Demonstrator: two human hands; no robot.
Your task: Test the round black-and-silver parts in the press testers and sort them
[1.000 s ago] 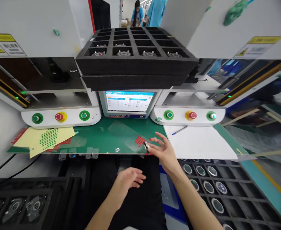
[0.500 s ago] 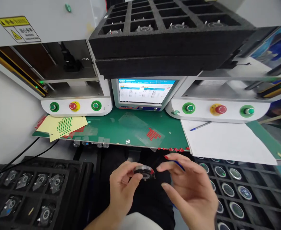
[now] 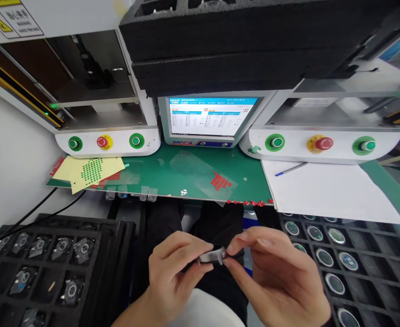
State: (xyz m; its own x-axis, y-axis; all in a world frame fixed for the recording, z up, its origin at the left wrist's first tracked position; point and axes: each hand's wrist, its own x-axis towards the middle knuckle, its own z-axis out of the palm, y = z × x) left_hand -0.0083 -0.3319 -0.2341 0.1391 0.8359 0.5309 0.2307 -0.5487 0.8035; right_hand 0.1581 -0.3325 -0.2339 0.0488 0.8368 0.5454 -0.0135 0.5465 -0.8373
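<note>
Between both hands, above my lap, is a round dark watch case (image 3: 211, 257) with metal lugs, seen nearly edge-on. My left hand (image 3: 175, 270) pinches its left end between thumb and fingers. At the other end, the thumb and index finger of my right hand (image 3: 278, 272) close on the case's right edge. The face and back of the case are turned away or covered by fingers. Whether my right fingertips also hold something small cannot be made out.
Foam trays with watch cases (image 3: 72, 289) stand at left, another tray with round watch parts (image 3: 335, 284) at right. A foam tray stack (image 3: 216, 72) overhangs the screen (image 3: 213, 118). Red stickers (image 3: 220, 180) line the green bench (image 3: 172, 175); paper (image 3: 336, 190) and a pen (image 3: 291, 169) lie right.
My right hand has moved left and closed on the watch case's right edge. The case has been tilted so its side now shows. The camera view has shifted slightly.
</note>
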